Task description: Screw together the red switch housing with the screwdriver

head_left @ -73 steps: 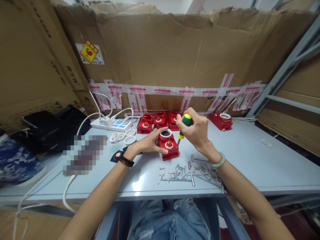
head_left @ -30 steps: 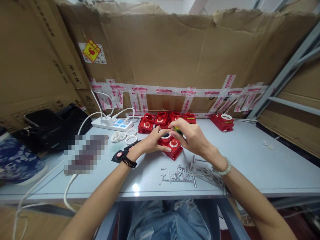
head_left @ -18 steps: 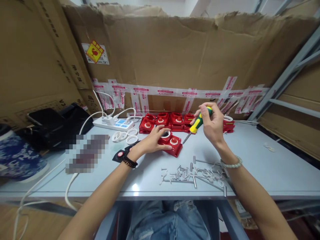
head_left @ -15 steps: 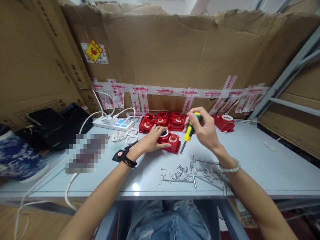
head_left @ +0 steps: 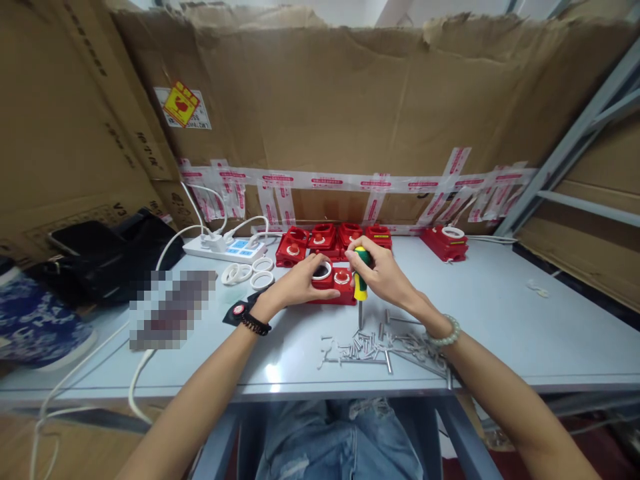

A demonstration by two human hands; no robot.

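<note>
Lying just below the centre of the frame, the box (head_left: 346,293) is glossy red, with its long side running from left to right on the pale bench (head_left: 500,327). A white ring (head_left: 329,273) rims a dark round opening at its left end; towards its right end a red dome (head_left: 343,275) sits in a jagged white collar.

The left hand (head_left: 299,283) is clamped on the left end, thumb along the near side and fingers over the far side by the ring. The right hand (head_left: 376,270) is closed round the green and yellow handle of a screwdriver (head_left: 361,290), which points almost straight down, its shaft passing just beside the box's right end. Its tip is at the upper edge of a heap of silver screws (head_left: 365,345); whether it touches one, I cannot tell. The two hands are near each other but apart.

Rods (head_left: 357,361) lie around the screws at lower centre. Behind the box, more red units (head_left: 291,249) stand in a row; loose hoops (head_left: 262,280) and a power strip (head_left: 225,249) lie left of centre.
</note>
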